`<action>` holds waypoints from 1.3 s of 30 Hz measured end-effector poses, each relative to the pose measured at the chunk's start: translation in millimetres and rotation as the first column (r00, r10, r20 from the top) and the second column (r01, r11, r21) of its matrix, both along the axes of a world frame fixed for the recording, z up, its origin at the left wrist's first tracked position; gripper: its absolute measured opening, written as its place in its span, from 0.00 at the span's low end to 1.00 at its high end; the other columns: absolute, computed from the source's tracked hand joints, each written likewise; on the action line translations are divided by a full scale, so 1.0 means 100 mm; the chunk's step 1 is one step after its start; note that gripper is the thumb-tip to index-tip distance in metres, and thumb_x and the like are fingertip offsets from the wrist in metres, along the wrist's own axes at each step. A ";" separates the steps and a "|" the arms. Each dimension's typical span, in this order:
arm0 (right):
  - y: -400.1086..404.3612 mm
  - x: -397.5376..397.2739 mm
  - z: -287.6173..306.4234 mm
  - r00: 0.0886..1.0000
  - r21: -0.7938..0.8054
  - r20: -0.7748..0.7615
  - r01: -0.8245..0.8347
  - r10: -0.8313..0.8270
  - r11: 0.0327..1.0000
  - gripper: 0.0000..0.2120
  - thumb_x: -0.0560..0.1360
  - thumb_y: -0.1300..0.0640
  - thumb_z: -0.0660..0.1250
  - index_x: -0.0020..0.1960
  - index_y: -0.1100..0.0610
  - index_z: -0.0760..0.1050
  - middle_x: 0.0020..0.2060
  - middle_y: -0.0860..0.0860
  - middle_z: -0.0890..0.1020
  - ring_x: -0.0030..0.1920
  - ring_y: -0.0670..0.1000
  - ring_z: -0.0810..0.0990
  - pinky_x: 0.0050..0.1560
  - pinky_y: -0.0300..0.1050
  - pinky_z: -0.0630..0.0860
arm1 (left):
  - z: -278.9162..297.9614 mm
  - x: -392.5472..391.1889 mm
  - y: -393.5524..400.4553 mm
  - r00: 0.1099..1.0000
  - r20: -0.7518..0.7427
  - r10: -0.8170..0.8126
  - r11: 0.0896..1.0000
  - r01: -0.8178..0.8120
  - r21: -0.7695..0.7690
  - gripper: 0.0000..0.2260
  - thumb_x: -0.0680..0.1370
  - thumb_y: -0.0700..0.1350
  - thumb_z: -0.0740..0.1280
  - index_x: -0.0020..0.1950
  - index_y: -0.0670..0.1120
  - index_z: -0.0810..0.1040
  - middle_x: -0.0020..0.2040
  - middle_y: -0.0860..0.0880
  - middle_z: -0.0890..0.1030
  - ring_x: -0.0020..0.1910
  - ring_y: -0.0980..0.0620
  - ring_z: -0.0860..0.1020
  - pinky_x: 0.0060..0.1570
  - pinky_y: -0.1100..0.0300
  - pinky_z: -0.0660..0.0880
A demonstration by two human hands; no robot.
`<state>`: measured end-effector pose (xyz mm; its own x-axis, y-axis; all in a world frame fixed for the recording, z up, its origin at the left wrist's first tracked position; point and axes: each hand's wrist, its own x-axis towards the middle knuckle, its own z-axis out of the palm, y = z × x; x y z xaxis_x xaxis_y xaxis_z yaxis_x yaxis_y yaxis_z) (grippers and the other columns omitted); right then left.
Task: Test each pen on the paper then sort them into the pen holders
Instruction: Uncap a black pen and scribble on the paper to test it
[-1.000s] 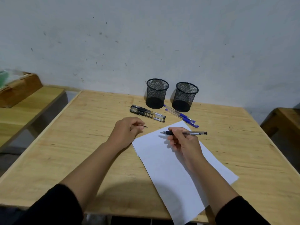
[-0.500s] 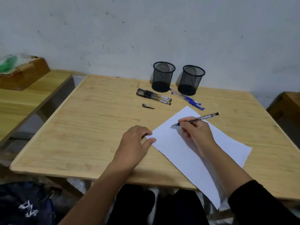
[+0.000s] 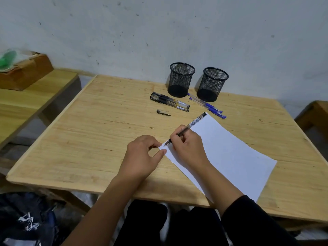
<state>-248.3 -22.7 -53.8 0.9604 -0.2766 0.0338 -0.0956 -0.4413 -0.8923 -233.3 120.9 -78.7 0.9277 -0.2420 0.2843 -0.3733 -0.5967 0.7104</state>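
My right hand [image 3: 189, 148] grips a black pen [image 3: 192, 124] in a writing hold, its tip resting on the near left corner of the white paper [image 3: 229, 155]. My left hand [image 3: 142, 157] presses that corner with thumb and fingertip, holding nothing. The pen's black cap [image 3: 163, 112] lies loose on the wooden table [image 3: 99, 135]. Behind it lie black pens [image 3: 170, 102] side by side, and blue pens [image 3: 206, 105] to their right. Two black mesh pen holders, left [image 3: 181, 79] and right [image 3: 212, 84], stand by the wall with no pens showing inside.
A second wooden table [image 3: 32, 96] with a cardboard box [image 3: 23, 71] stands to the left. A wooden piece of furniture [image 3: 317, 114] sits at the right edge. A dark bag [image 3: 26, 219] lies on the floor under the near left corner.
My left hand put the cap down on the table and came back to hold the paper's corner. My right hand tilted the pen and lowered its tip onto the paper. The view shifted downward.
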 end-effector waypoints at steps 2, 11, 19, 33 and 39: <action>0.01 0.00 0.00 1.000 -0.005 0.007 -0.017 0.017 1.000 0.06 0.73 0.61 0.61 0.39 0.59 0.75 0.32 0.55 0.78 0.34 0.48 0.74 0.35 0.41 0.71 | 0.00 0.01 0.00 1.000 0.003 -0.001 1.000 0.001 0.005 0.08 0.69 0.46 0.74 0.46 0.45 0.82 0.44 0.52 0.82 0.41 0.57 0.77 0.40 0.78 0.66; 0.03 -0.01 -0.02 0.995 0.009 0.025 -0.095 0.095 0.995 0.06 0.72 0.62 0.62 0.38 0.59 0.75 0.28 0.50 0.78 0.30 0.42 0.73 0.31 0.34 0.70 | 0.00 0.00 0.00 1.000 0.006 0.003 1.000 -0.003 0.010 0.09 0.69 0.47 0.74 0.46 0.45 0.82 0.45 0.51 0.82 0.39 0.58 0.75 0.41 0.80 0.66; 0.03 -0.01 -0.02 0.995 0.008 0.062 -0.081 0.080 0.997 0.06 0.71 0.64 0.63 0.37 0.58 0.74 0.27 0.48 0.76 0.28 0.42 0.73 0.28 0.31 0.68 | 0.02 -0.01 0.00 1.000 0.010 -0.005 1.000 0.005 0.020 0.08 0.69 0.47 0.74 0.46 0.46 0.82 0.44 0.52 0.82 0.37 0.62 0.73 0.38 0.78 0.66; 0.03 0.00 -0.03 0.997 -0.008 0.071 -0.004 0.005 1.000 0.04 0.71 0.62 0.62 0.38 0.58 0.74 0.29 0.50 0.77 0.30 0.44 0.73 0.30 0.34 0.69 | 0.02 -0.01 0.01 1.000 0.008 0.012 1.000 -0.012 0.026 0.08 0.69 0.47 0.74 0.46 0.46 0.82 0.45 0.52 0.82 0.40 0.58 0.75 0.39 0.78 0.67; 0.04 -0.01 -0.01 0.997 -0.013 0.077 0.005 -0.004 1.000 0.05 0.72 0.62 0.62 0.39 0.58 0.74 0.29 0.49 0.77 0.31 0.43 0.73 0.31 0.32 0.70 | 0.02 -0.02 0.00 1.000 0.003 0.009 0.999 -0.009 0.035 0.09 0.70 0.47 0.73 0.47 0.46 0.82 0.45 0.52 0.82 0.39 0.60 0.75 0.38 0.78 0.66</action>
